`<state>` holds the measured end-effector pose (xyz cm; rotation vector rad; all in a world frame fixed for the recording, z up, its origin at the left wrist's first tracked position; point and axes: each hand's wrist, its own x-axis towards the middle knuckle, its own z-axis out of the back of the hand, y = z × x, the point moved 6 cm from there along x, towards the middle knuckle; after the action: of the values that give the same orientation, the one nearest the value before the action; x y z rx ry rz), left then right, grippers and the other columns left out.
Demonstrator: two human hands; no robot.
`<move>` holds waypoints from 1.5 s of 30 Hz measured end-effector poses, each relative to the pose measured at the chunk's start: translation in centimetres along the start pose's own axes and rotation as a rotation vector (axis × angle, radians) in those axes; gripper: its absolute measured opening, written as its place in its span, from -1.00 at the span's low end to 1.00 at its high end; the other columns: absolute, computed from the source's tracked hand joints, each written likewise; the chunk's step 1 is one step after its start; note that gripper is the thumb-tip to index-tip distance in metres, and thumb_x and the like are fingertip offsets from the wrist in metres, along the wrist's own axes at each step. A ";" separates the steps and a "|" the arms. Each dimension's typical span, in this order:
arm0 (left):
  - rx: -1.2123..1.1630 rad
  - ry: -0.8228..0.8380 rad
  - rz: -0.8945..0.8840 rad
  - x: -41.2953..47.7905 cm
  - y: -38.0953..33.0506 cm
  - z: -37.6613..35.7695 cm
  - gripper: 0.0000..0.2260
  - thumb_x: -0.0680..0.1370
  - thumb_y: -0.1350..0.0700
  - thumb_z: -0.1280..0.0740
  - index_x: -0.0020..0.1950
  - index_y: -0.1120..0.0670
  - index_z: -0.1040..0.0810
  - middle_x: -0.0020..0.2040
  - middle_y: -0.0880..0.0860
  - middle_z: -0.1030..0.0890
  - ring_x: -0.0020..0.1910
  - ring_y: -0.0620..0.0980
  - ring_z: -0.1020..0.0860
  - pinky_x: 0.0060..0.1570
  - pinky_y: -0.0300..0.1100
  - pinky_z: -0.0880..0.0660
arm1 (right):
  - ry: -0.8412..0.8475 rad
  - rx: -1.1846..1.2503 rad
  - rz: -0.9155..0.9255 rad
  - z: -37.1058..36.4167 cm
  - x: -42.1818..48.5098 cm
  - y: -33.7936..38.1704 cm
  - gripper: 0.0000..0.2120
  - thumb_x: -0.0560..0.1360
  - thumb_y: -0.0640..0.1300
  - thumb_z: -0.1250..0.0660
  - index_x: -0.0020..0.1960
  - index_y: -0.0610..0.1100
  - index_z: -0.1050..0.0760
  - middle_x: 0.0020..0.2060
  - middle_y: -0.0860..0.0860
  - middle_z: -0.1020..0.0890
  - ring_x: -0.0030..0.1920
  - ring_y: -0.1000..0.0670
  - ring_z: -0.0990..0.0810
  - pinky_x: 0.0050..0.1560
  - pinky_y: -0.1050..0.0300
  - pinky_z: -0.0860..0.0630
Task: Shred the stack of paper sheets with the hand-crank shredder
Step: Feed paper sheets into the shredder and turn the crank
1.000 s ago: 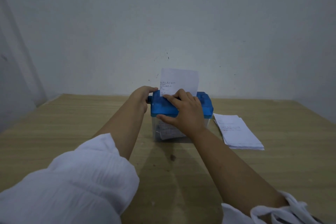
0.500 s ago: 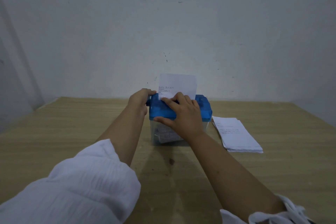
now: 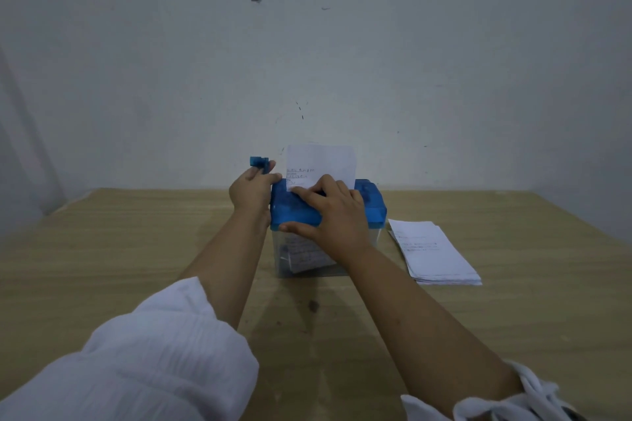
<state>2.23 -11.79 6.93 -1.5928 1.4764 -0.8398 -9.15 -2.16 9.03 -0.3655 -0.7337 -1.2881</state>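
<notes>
Midway through feeding one sheet, by the look of it. Pinches the small blue plastic crank knob [image 3: 260, 162] in the left hand [image 3: 251, 193], fingers and thumb curled round it, knob raised just above the knuckles. Presses down with the right hand [image 3: 337, 212], fingers spread and fairly straight, flat on the blue lid of the clear plastic hand-crank shredder [image 3: 371, 205], thumb along the lid's near edge; grasps nothing. Just beyond those right fingertips: white handwritten paper sheet [image 3: 321, 161], upright in the slot, a good part showing above the lid. Out past the right wrist, well apart from the left-hand pinch: flat stack of white paper sheets [image 3: 434, 253] on the light wooden table [image 3: 136, 249], near the shredder but not touching.

Turn the knob in smooth, even circles, no jerks. Bear straight down on the lid to stop sliding or tipping toward the cranking side. Keep fingertips off the slot. Leave the pulling to the cutters; nudge only to correct a lean or skew. Feed one sheet at a time to avoid a probable jam.
</notes>
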 end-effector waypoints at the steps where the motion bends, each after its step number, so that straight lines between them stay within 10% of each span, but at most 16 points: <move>1: 0.014 0.001 -0.038 -0.1 -0.3 0.0 -0.68 0.46 0.44 -0.31 0.18 0.24 -0.53 0.08 0.03 -0.62 0.05 0.02 -0.60 0.02 -0.11 -0.58 | 0.018 0.003 -0.009 0.0 0.1 0.0 -0.39 0.35 0.32 -0.33 0.29 0.01 -0.49 -0.01 -0.02 -0.46 0.01 -0.03 -0.44 0.00 0.12 -0.19; 9: 0.049 0.062 -0.196 -1.8 -1.8 0.0 -0.75 0.46 0.40 -0.36 0.10 0.21 -0.55 -0.04 0.00 -0.62 -0.05 -0.11 -0.56 -0.27 -0.39 -0.53 | 0.086 0.018 -0.052 -0.2 0.1 -0.2 -0.38 0.37 0.30 -0.32 0.35 0.04 -0.43 0.04 -0.01 -0.43 0.08 -0.01 -0.40 0.06 0.13 -0.17; 14: -0.009 -0.040 -0.166 -3.3 -2.8 0.4 -0.70 0.51 -0.13 -0.34 -0.27 0.07 -0.50 -0.23 -0.02 -0.64 -0.21 -0.14 -0.56 -0.22 -0.30 -0.47 | 0.097 0.021 -0.082 -0.4 0.3 -0.3 -0.39 0.38 0.30 -0.32 0.36 0.07 -0.41 0.05 0.00 -0.42 0.10 0.00 -0.38 0.03 0.16 -0.12; 23: -0.021 -0.125 -0.184 -6.7 -0.9 4.1 -0.87 0.48 0.08 -0.43 -0.04 0.11 -0.59 -0.13 -0.11 -0.59 -0.16 -0.29 -0.52 -0.29 -0.54 -0.39 | 0.104 0.033 -0.098 -0.1 0.3 -0.2 -0.37 0.37 0.30 -0.33 0.36 0.06 -0.41 0.05 0.01 -0.42 0.09 0.02 -0.38 0.04 0.18 -0.16; 38: -0.007 -0.119 0.271 -6.0 5.8 7.4 -0.70 0.48 0.17 -0.41 0.18 0.24 -0.55 0.17 0.10 -0.59 0.04 -0.03 -0.55 0.23 -0.16 -0.42 | 0.016 0.090 -0.065 0.0 0.0 0.0 -0.38 0.32 0.28 -0.40 0.27 -0.01 -0.52 -0.03 0.01 -0.50 -0.01 -0.01 -0.44 -0.03 0.18 -0.22; 45: -0.009 -0.130 0.365 -4.3 6.1 7.2 -0.81 0.46 0.19 -0.44 0.03 0.21 -0.57 0.17 0.13 -0.60 0.11 -0.04 -0.58 0.09 -0.27 -0.42 | -0.070 0.057 -0.011 0.0 0.2 -0.1 -0.37 0.29 0.33 -0.32 0.20 -0.05 -0.57 -0.12 0.01 -0.54 -0.13 -0.01 -0.46 -0.13 0.15 -0.25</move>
<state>5.24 -6.80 -1.62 -1.3015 1.6113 -0.5121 -9.17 -2.34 9.18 -0.3623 -0.8311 -1.2673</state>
